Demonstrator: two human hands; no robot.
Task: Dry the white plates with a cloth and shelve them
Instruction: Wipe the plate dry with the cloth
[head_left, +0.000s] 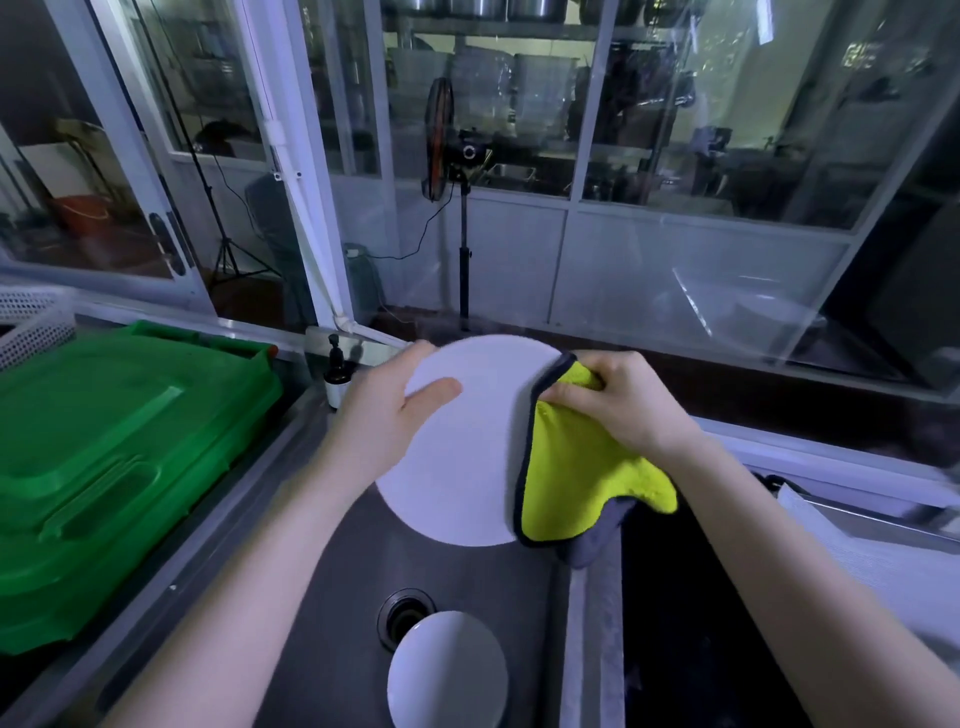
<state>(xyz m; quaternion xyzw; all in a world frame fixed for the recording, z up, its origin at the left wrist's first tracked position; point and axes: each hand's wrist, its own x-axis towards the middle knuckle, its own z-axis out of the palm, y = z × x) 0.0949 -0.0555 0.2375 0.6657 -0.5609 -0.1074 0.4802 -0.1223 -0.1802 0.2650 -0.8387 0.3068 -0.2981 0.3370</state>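
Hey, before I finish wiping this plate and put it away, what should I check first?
1. Left hand grips the round white plate, thumb on its face: ok.
2. Right hand pinches the yellow microfibre cloth against the plate's right rim: ok.
3. Plate held above the grey steel sink, not over the floor: ok.
4. Plate dry all over: cannot tell, its face shows as flat white.
5. Second white dish lying in the sink by the drain: not ok, not yet dried.
6. Free shelf space for the plate: cannot tell.
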